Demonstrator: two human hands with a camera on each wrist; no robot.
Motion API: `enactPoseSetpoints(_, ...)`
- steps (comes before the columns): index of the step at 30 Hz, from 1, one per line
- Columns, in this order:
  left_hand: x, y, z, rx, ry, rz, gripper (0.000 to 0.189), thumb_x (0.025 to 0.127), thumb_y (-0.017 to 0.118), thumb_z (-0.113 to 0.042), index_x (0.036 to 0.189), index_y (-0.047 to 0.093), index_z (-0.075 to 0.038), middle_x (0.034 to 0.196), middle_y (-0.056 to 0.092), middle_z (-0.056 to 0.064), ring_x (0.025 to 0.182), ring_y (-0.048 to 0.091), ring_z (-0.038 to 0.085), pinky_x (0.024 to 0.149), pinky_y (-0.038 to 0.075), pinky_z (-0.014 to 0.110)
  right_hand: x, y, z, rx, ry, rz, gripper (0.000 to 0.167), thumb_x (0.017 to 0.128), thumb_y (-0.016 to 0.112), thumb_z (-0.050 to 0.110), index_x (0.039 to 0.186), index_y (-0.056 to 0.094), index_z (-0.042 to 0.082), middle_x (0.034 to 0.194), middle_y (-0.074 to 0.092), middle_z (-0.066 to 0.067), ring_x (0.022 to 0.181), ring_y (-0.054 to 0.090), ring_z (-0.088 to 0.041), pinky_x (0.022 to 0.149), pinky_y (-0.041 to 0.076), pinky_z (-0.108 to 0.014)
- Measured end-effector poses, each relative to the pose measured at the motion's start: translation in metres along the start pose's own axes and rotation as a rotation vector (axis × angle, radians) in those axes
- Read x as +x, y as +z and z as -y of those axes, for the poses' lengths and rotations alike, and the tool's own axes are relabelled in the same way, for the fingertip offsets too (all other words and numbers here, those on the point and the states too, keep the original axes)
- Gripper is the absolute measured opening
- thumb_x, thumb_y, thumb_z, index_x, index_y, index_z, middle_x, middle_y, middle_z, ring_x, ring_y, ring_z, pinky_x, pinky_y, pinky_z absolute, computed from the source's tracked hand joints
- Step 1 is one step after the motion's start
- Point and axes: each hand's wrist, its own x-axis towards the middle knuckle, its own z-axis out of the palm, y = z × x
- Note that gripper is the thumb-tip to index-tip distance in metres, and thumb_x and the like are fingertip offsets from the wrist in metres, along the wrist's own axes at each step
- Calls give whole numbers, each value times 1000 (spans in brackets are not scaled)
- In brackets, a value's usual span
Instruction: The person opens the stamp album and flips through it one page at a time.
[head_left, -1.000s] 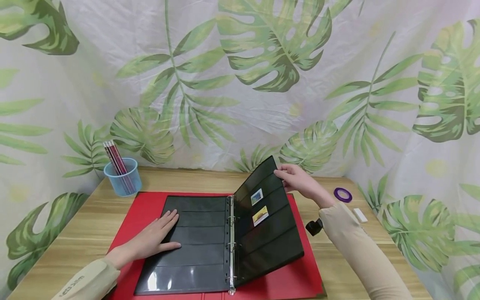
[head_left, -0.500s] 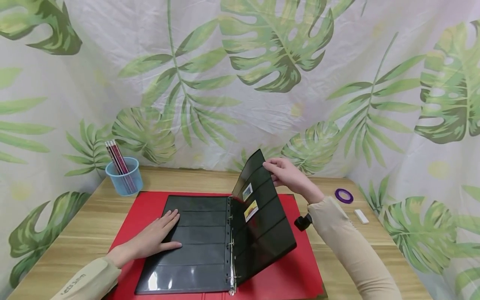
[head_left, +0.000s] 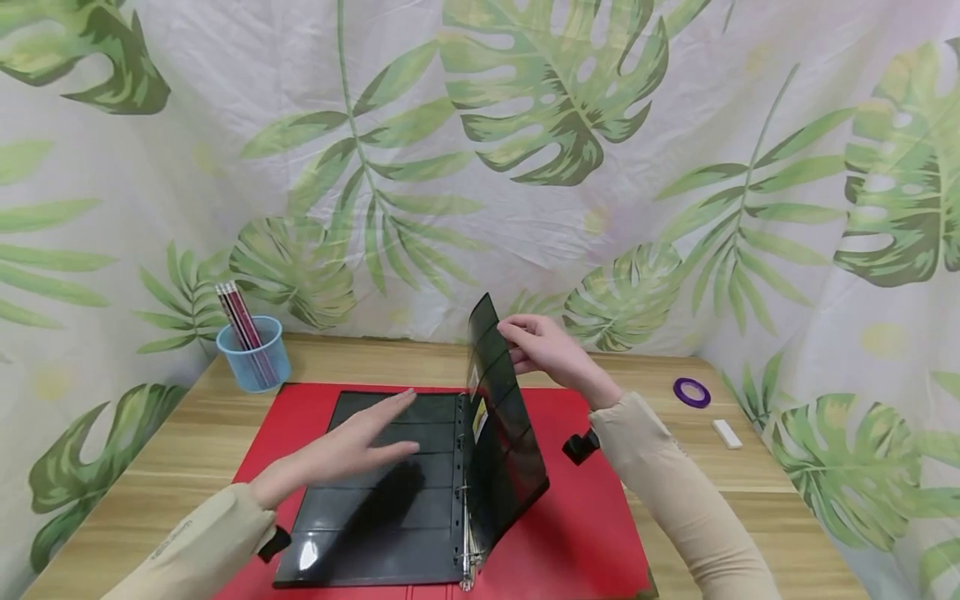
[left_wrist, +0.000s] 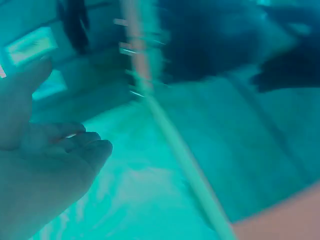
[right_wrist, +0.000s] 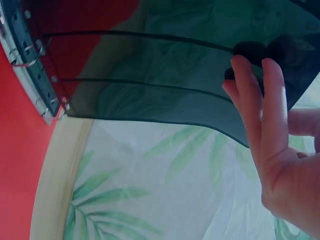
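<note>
A red ring binder (head_left: 592, 508) lies spread on the table, with metal rings (head_left: 461, 492) along its middle. My right hand (head_left: 551, 354) pinches the far outer corner of a black pocket page (head_left: 506, 442), which stands nearly upright on the rings. A yellow stamp (head_left: 480, 415) shows in one of its pockets, seen at a steep angle. Another black page (head_left: 427, 542) lies flat on the left. Above that flat page hovers my left hand (head_left: 341, 454), fingers extended and holding nothing. The left wrist view is tinted and blurred; the right wrist view shows fingers (right_wrist: 275, 110) against the lifted page.
A blue cup (head_left: 255, 358) with several pencils (head_left: 240, 317) stands at the back left. On the right lie a purple tape roll (head_left: 692, 392) and a white eraser (head_left: 727, 433). A leaf-patterned cloth (head_left: 412, 167) hangs behind the table.
My right hand has swung the page leftward, from a slant to nearly upright. My left hand has lifted off the flat page and moved toward the rings.
</note>
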Motion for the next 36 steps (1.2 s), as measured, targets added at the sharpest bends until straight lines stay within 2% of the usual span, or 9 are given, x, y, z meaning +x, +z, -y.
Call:
enactPoseSetpoints(4, 23, -7, -30, -64, 56, -56, 75, 96, 62, -39, 153, 33, -1, 157, 38, 21, 143, 43, 38, 112, 40, 55, 5, 9, 2, 8, -7, 0, 28, 105, 48, 22, 82, 44, 7, 65, 28, 3, 56, 29, -11, 57, 41, -24)
enactPoseSetpoints(7, 39, -11, -48, -131, 89, -93, 70, 98, 61, -33, 154, 32, -2, 157, 38, 19, 142, 45, 36, 111, 43, 51, 8, 15, 4, -6, -8, -13, 27, 105, 49, 23, 85, 47, 4, 67, 34, 2, 55, 35, -11, 57, 46, -24)
enactPoseSetpoints(10, 51, -14, -61, -221, 100, -117, 69, 99, 61, -29, 155, 29, -3, 160, 35, 17, 144, 42, 33, 110, 45, 48, 11, 21, 5, -30, 2, -39, 25, 104, 51, 25, 103, 58, 0, 76, 50, 0, 58, 52, -8, 63, 56, -25)
enactPoseSetpoints(14, 58, -16, -70, -310, 86, -125, 69, 100, 59, -28, 156, 26, -4, 161, 33, 16, 146, 39, 33, 109, 45, 47, 10, 27, 6, -84, 12, -68, 38, 103, 53, 28, 129, 60, 2, 105, 65, -12, 72, 70, -10, 74, 63, -35)
enactPoseSetpoints(20, 59, -20, -73, -433, 7, -103, 62, 105, 45, -40, 155, 27, -8, 158, 37, 14, 144, 42, 33, 110, 44, 51, 6, 32, 2, -100, -32, 1, 37, 103, 52, 26, 130, 59, 1, 125, 63, -22, 95, 75, -26, 83, 61, -44)
enactPoseSetpoints(25, 57, -26, -70, -536, -79, -98, 65, 106, 38, -45, 153, 24, -2, 156, 37, 21, 140, 45, 38, 112, 42, 53, 3, 37, -7, -190, -129, 45, 34, 102, 55, 22, 131, 59, 4, 128, 65, -17, 111, 69, -26, 93, 58, -42)
enactPoseSetpoints(29, 54, -32, -64, -595, -137, -105, 65, 107, 38, -40, 154, 20, 2, 157, 33, 27, 142, 40, 40, 112, 42, 53, 0, 38, -20, -291, -198, 29, 35, 101, 57, 21, 133, 60, 8, 132, 65, -12, 118, 65, -25, 99, 55, -39)
enactPoseSetpoints(32, 48, -38, -58, -578, -159, -138, 60, 107, 39, -31, 154, 20, 2, 156, 32, 30, 142, 40, 41, 111, 42, 54, -3, 36, -35, -345, -223, -2, 35, 100, 59, 22, 133, 61, 11, 134, 64, -9, 122, 64, -25, 99, 54, -36)
enactPoseSetpoints(36, 34, -45, -48, -509, -173, -176, 56, 107, 39, -22, 154, 20, 2, 157, 29, 32, 145, 34, 44, 113, 36, 60, -12, 28, -61, -381, -233, -24, 39, 100, 60, 21, 136, 58, 7, 137, 62, -11, 125, 62, -26, 103, 52, -38)
